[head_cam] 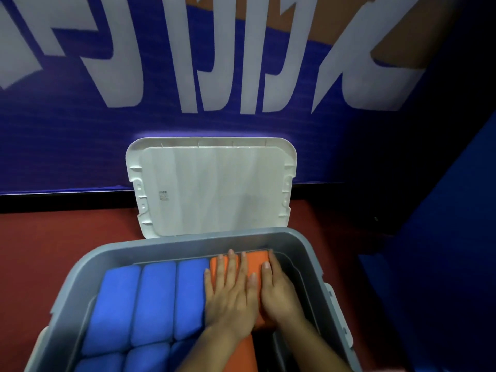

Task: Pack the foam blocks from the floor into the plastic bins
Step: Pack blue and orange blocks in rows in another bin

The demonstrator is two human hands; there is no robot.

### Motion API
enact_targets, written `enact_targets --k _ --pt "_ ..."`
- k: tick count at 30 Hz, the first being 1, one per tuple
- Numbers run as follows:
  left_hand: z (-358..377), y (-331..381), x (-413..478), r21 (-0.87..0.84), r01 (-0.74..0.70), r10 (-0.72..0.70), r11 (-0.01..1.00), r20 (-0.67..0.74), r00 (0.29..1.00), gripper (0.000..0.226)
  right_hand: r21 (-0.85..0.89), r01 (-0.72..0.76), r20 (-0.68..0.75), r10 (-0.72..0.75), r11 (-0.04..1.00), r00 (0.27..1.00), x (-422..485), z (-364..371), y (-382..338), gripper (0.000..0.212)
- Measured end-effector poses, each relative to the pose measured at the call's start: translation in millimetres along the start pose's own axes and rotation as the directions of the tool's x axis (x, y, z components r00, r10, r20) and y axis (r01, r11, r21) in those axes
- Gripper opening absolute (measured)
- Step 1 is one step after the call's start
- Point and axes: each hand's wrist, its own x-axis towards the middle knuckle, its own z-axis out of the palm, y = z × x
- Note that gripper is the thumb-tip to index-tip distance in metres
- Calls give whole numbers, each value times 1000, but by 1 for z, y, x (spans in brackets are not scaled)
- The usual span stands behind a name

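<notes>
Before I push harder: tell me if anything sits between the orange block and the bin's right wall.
Nothing visible does. Both hands, left hand and right hand, lie flat on the orange foam block, which sits beside the blue foam blocks. Between it and the right wall of the grey bin there is only a dark open gap.

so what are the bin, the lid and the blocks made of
Bin: looks like moulded grey plastic, smooth with a soft sheen, rounded rim.
Lid: white plastic, probably the same kind, with moulded ribs and clip slots along its edges.
Blue blocks and orange block: likely foam, matte and slightly fuzzy with soft rounded corners. Both hands, left and right, lie flat on the orange one.
</notes>
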Motion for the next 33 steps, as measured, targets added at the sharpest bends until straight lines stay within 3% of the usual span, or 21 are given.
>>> enact_targets --k 2,4,8,11,17,21,25,29,33 --pt "-18 -3 -2 -59 27 -26 998 16 1000 84 -144 51 -88 -64 988 994 -12 -5 -14 55" --pt "-36 -15 -11 -106 36 -37 994 -12 999 66 -189 121 -152 -151 974 977 -27 -2 -32 57" --pt "-85 -60 -52 -122 -10 -1 992 -90 996 66 -34 328 -137 -329 944 934 -60 30 -77 65" --pt "-120 -118 -104 -82 27 -44 996 -212 976 63 109 450 -74 -444 886 893 -105 77 -123 48" --pt "-164 -248 -217 -67 245 -252 967 -381 889 53 261 506 230 -562 822 795 -222 186 -190 55" --pt "-161 -312 -271 -89 472 -476 877 -293 829 60 257 425 395 -496 868 773 -282 259 -193 58" --pt "-136 -343 -302 -98 637 -644 765 -134 753 83 153 275 536 -314 949 784 -303 308 -161 60" --pt "-88 -363 -325 -32 729 -727 684 63 684 65 -54 177 594 -111 983 796 -297 338 -117 63" --pt "-52 -378 -341 -4 796 -777 605 217 592 67 -195 94 632 52 976 773 -288 351 -85 66"
